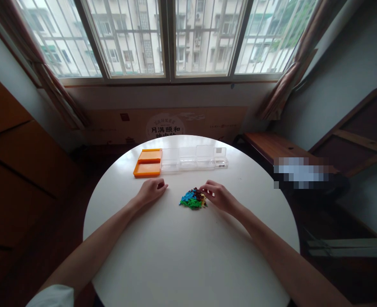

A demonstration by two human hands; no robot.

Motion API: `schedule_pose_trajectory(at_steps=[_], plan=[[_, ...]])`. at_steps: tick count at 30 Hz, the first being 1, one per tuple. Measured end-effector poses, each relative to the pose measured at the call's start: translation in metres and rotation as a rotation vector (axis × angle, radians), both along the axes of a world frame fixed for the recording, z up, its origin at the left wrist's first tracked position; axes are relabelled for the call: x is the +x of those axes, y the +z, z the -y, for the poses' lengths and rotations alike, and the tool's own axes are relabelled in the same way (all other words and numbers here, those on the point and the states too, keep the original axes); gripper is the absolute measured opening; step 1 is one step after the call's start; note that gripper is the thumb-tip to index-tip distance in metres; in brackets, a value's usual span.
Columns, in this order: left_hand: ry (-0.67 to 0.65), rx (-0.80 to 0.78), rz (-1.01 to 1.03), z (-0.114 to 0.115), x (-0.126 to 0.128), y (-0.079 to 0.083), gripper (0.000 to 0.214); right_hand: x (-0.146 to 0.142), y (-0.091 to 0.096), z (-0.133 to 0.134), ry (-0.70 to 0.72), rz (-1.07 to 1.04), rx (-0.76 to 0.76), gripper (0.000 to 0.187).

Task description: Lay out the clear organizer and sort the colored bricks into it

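Left fingers point(163, 186) curled closed on table point(188, 256); right fingers point(206, 188) touching brown pieces point(197, 194), grip unclear.

left hand point(150, 190) curled, right hand point(220, 196) half-curled

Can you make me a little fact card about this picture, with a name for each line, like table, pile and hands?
Table: white, curved edge
Pile: small pieces, blue, green, dark brown and some yellowish
Left hand: loosely curled on the table, left of the pile
Right hand: fingertips at the pile's dark pieces; can't tell if one is held
Orange case: open, beyond the left hand
Clear boxes: in a row right of the orange case
Background: barred window
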State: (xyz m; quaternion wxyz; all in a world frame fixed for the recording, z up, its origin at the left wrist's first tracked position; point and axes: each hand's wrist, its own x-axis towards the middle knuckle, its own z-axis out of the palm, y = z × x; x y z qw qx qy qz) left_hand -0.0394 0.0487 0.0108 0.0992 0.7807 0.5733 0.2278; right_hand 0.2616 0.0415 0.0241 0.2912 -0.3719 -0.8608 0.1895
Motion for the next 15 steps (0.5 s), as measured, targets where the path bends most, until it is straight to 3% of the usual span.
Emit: schedule_pose_trajectory(at_steps=[5, 10, 13, 15], plan=[[-0.086, -0.060, 0.118, 0.008, 0.018, -0.001, 0.029, -0.007, 0.002, 0.004, -0.006, 0.003, 0.007, 0.020], [-0.192, -0.015, 0.098, 0.012, 0.029, -0.002, 0.020, -0.019, 0.027, 0.008, -0.066, 0.045, -0.029, 0.019], [-0.198, -0.028, 0.119, 0.011, 0.026, -0.003, 0.019, -0.024, 0.038, 0.014, -0.110, 0.082, -0.104, 0.017], [-0.204, -0.040, 0.134, 0.009, 0.023, -0.004, 0.020, -0.026, 0.038, 0.019, -0.067, 0.094, -0.194, 0.015]])
